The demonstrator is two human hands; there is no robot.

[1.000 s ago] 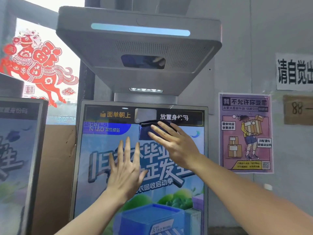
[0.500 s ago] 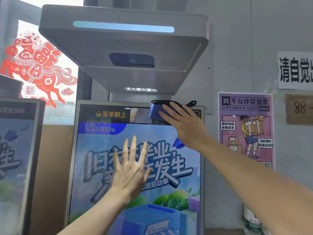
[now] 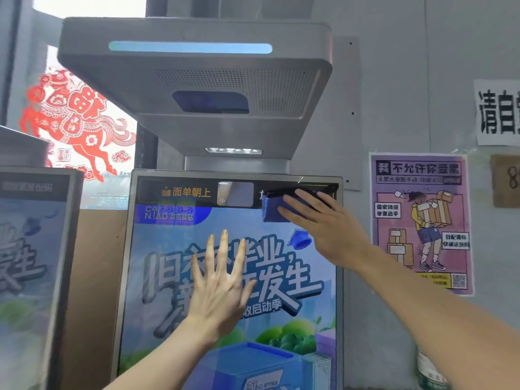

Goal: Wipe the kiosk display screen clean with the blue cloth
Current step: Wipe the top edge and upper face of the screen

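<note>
The kiosk display screen (image 3: 197,277) stands upright with its long axis vertical, and nearly all of its face lies below and to the left of the blue cloth (image 3: 271,211), so the next strokes would seem to run downward and leftward from there. The cloth sits at the screen's top right corner, folded into a pad whose long side runs level along the dark top band. The right hand (image 3: 323,229) presses it flat against the glass with straight fingers laid over it; this hand is the one on the cloth. The left hand (image 3: 222,288) rests against the middle of the screen, fingers spread and straight, holding nothing, well below the cloth.

Counted: two screens, the second screen (image 3: 31,263) at the left edge; one cloth; two hands; one purple poster (image 3: 420,220) on the wall to the right.
</note>
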